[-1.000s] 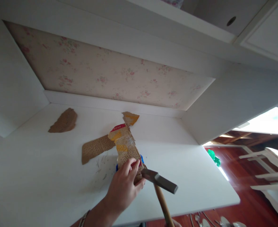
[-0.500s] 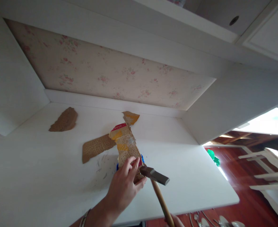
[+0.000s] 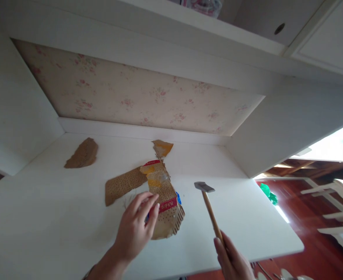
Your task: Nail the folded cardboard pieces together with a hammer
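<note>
Slants the left forearm (image 3: 111,262) inward from the bottom edge, with the left hand (image 3: 136,223) back-up, fingers (image 3: 147,205) loosely bent above the thumb (image 3: 154,218). Curls the right hand (image 3: 232,254) into a closed grip, lower and well apart, thumb pointing forward.

Desk (image 3: 253,217): softly lit, greyer toward its left edge; faint shadow beside the left hand (image 3: 135,227)
Window (image 3: 329,144): glaring white, washed out beyond the desk's right edge
Wallpaper (image 3: 110,87): dim, darkest at its left end
Chair (image 3: 340,214): stretched by wide-angle distortion
</note>
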`<state>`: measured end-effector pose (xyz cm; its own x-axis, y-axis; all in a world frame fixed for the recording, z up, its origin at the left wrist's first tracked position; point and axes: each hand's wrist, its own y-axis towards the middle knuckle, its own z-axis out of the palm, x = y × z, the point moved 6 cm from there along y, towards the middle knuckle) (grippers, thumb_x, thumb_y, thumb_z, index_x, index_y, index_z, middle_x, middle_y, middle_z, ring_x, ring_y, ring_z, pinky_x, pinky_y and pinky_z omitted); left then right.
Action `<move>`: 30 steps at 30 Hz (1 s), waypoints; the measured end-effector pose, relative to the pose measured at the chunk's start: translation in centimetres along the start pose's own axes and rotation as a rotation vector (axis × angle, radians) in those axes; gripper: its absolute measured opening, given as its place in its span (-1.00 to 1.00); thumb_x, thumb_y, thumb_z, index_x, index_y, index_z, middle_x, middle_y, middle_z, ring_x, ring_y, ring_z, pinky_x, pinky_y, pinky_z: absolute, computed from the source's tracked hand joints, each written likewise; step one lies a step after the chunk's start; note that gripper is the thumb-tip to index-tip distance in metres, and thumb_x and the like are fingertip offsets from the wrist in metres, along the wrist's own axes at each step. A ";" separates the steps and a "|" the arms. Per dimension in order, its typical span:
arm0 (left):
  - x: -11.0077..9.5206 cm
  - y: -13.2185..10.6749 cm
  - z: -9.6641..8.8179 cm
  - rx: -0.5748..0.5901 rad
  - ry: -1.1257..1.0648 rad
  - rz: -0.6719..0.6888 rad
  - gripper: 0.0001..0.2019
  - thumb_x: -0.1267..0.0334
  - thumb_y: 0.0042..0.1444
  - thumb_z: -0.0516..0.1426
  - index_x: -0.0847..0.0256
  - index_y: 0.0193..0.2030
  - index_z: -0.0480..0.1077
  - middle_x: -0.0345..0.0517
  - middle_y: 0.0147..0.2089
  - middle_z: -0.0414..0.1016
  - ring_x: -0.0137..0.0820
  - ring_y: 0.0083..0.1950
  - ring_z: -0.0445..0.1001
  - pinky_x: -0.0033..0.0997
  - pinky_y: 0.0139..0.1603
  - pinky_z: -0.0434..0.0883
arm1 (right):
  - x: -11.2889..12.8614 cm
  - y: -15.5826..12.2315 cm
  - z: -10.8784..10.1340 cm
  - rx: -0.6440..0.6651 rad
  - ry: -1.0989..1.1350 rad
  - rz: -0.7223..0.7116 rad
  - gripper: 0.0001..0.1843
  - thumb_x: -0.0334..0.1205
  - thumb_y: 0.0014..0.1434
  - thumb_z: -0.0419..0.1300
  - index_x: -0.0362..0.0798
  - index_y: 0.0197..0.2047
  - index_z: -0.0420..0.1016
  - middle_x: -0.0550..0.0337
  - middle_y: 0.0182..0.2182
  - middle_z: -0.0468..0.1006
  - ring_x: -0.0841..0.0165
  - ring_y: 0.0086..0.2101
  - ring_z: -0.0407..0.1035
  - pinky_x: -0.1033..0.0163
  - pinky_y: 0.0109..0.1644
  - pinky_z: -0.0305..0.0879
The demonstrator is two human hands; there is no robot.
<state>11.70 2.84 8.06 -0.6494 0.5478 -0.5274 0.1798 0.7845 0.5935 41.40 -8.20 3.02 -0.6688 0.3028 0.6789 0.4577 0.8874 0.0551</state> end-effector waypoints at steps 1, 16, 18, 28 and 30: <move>1.5 0.2 -0.4 -0.017 0.054 -0.014 -0.71 0.30 0.30 0.09 0.08 0.15 0.37 0.00 0.04 0.44 -0.27 0.01 0.50 -0.23 0.09 0.47 | -0.1 0.9 0.1 0.019 -0.029 -0.007 -0.33 0.39 0.18 0.03 -0.01 -0.06 0.58 0.06 -0.22 0.71 0.20 -0.23 0.59 0.36 -0.19 0.49; 14.1 -1.9 -0.7 0.350 0.581 -0.091 -0.64 0.20 0.33 -0.03 0.19 0.13 0.45 0.06 0.18 0.49 -0.13 0.14 0.49 -0.02 0.22 0.33 | -1.4 6.5 4.2 0.186 -0.392 -0.068 -0.49 0.03 0.39 -0.17 -0.04 0.17 0.37 -0.04 0.05 0.57 0.12 -0.10 0.54 0.14 -0.12 0.39; 14.9 -2.3 -1.8 0.322 0.617 -0.102 -0.64 0.20 0.33 -0.03 0.21 0.12 0.46 0.07 0.16 0.50 -0.11 0.11 0.51 0.01 0.21 0.33 | -1.7 6.8 4.5 0.191 -0.414 -0.073 -0.49 0.02 0.40 -0.19 -0.04 0.18 0.37 -0.04 0.05 0.56 0.13 -0.11 0.54 0.15 -0.12 0.38; 13.2 -1.5 -2.1 0.334 0.462 -0.165 -0.68 0.19 0.37 -0.05 0.14 -0.04 0.52 -0.03 0.04 0.54 -0.23 -0.01 0.53 -0.26 0.02 0.44 | -2.4 7.5 5.4 0.225 -0.475 -0.069 -0.50 -0.04 0.42 -0.23 -0.05 0.19 0.33 -0.06 0.07 0.53 0.13 -0.11 0.52 0.14 -0.15 0.37; 12.2 0.0 -0.2 0.402 0.349 -0.130 -0.70 0.22 0.37 -0.05 0.11 -0.07 0.52 -0.06 -0.04 0.56 -0.28 -0.03 0.52 -0.31 0.04 0.43 | -2.4 7.5 5.5 0.234 -0.485 -0.070 -0.50 -0.04 0.42 -0.24 -0.05 0.20 0.31 -0.07 0.09 0.51 0.12 -0.10 0.52 0.14 -0.14 0.37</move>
<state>3.58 9.45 1.72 -0.8797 0.3631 -0.3070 0.3051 0.9262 0.2214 43.20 -0.30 -2.19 -0.9118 0.3171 0.2610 0.2971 0.9480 -0.1138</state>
